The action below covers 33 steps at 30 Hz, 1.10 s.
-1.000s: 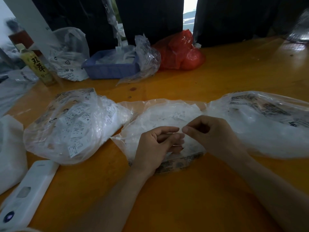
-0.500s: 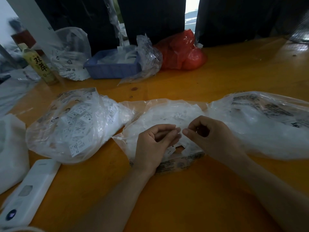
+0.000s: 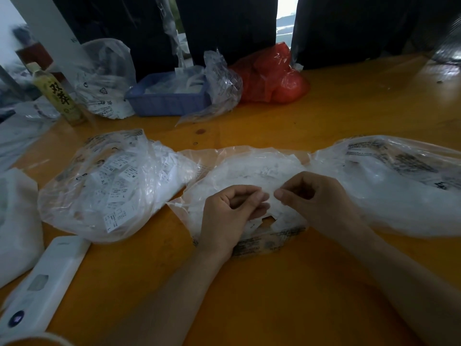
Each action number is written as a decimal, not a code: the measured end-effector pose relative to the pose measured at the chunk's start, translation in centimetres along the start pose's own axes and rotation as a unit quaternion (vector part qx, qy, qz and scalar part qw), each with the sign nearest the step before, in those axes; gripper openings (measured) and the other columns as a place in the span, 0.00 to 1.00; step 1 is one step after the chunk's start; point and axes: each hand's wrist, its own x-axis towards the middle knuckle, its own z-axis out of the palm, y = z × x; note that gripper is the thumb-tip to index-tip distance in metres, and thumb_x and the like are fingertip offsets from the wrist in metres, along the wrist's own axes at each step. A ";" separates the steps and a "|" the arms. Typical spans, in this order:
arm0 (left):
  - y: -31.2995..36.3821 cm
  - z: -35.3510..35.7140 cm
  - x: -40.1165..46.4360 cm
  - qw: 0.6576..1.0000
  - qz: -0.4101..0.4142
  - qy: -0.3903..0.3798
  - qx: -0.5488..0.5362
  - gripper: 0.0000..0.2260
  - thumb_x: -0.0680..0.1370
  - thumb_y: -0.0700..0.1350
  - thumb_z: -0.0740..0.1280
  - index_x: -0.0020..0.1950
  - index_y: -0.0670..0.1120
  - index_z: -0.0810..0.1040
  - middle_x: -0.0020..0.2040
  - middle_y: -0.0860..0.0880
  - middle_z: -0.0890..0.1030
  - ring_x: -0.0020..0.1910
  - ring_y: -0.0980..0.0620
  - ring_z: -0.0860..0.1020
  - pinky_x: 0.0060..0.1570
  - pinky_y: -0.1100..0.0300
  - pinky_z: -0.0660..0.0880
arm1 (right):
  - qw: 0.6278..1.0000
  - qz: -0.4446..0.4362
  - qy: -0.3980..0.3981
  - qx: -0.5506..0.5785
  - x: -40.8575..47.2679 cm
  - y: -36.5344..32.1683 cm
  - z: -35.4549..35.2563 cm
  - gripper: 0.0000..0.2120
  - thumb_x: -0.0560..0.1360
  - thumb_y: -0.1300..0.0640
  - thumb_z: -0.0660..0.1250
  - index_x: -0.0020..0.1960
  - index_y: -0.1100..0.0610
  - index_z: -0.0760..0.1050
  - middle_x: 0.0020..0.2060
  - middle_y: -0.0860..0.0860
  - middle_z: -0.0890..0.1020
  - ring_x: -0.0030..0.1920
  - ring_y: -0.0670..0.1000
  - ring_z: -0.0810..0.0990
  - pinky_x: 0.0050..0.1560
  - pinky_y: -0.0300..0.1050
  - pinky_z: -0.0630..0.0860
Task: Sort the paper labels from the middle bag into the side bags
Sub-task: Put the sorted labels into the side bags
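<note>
I see the middle bag (image 3: 239, 168) lying flat on the orange table (image 3: 324, 116), straight ahead of me, its mouth spread and a heap of small white paper labels (image 3: 259, 171) inside it. My left hand (image 3: 229, 213) and right hand (image 3: 316, 198) are both over this bag, fingertips almost meeting above the heap. The fingers of each hand are curled, thumb against forefinger, in a pinching pose; something pale sits between the two sets of fingertips, but I cannot tell whether it is one label held by both hands or just the heap behind them.

The left side bag (image 3: 109, 186) lies just beside the middle bag, touching its edge, bulging with printed labels whose size letters show through the clear plastic. The right side bag (image 3: 389, 186) touches the middle bag on the other side; its contents look white and blurred, with black print on the plastic.

Farther back I make out a blue tray (image 3: 164, 101) with white items in it, crumpled clear plastic against it, and a red bag (image 3: 272, 76) beside that. A yellow-green bottle (image 3: 56, 93) stands upright at the far left, near another clear bag (image 3: 104, 78). A white flat device (image 3: 42, 285) lies at the near left edge.
</note>
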 end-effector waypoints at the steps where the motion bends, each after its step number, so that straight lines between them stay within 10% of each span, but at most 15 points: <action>1: 0.0 0.1 0.0 1.000 -0.001 0.007 0.005 0.07 0.78 0.44 0.76 0.55 0.47 0.86 0.49 0.45 0.90 0.49 0.44 0.89 0.48 0.58 0.85 | 1.000 0.000 0.023 0.009 0.0 0.0 -0.1 0.06 0.74 0.44 0.73 0.45 0.46 0.81 0.38 0.42 0.83 0.34 0.43 0.80 0.31 0.32 0.73; 5: 0.4 0.1 0.2 0.996 -0.047 -0.049 -0.051 0.18 0.75 0.47 0.77 0.64 0.47 0.83 0.58 0.47 0.88 0.57 0.46 0.87 0.48 0.57 0.85 | 0.998 -0.014 0.065 0.005 -0.1 -0.3 0.3 0.06 0.74 0.46 0.74 0.44 0.47 0.80 0.38 0.38 0.82 0.38 0.41 0.81 0.35 0.30 0.74; 13: 0.1 -0.7 1.3 0.975 -0.083 0.025 -0.206 0.08 0.75 0.38 0.73 0.52 0.38 0.82 0.57 0.39 0.87 0.55 0.42 0.88 0.44 0.63 0.84 | 0.991 -0.028 0.124 -0.033 -0.1 -0.4 0.1 0.05 0.76 0.47 0.73 0.45 0.44 0.78 0.40 0.35 0.81 0.42 0.37 0.80 0.38 0.26 0.73; 19: 0.1 -1.0 1.7 0.965 -0.087 0.040 -0.245 0.08 0.75 0.36 0.73 0.53 0.37 0.80 0.57 0.37 0.87 0.54 0.40 0.88 0.42 0.64 0.84 | 0.943 -0.078 -0.075 -0.313 0.4 0.3 0.8 0.09 0.82 0.49 0.65 0.59 0.49 0.80 0.52 0.44 0.82 0.47 0.42 0.77 0.49 0.38 0.74; 29: 0.4 -0.7 1.4 0.968 -0.085 0.030 -0.233 0.07 0.73 0.40 0.75 0.49 0.42 0.90 0.53 0.38 0.88 0.53 0.42 0.88 0.47 0.62 0.84 | 0.897 -0.052 -0.085 -0.430 0.0 0.6 2.6 0.28 0.80 0.36 0.58 0.78 0.40 0.59 0.67 0.52 0.67 0.63 0.55 0.73 0.59 0.49 0.74; 33: 0.4 -0.8 1.4 0.969 -0.093 0.031 -0.226 0.06 0.74 0.39 0.75 0.49 0.43 0.90 0.55 0.37 0.88 0.54 0.40 0.88 0.48 0.61 0.84 | 0.884 -0.091 -0.087 -0.450 -0.2 0.4 2.6 0.21 0.80 0.39 0.63 0.72 0.39 0.71 0.67 0.52 0.68 0.62 0.55 0.74 0.54 0.48 0.76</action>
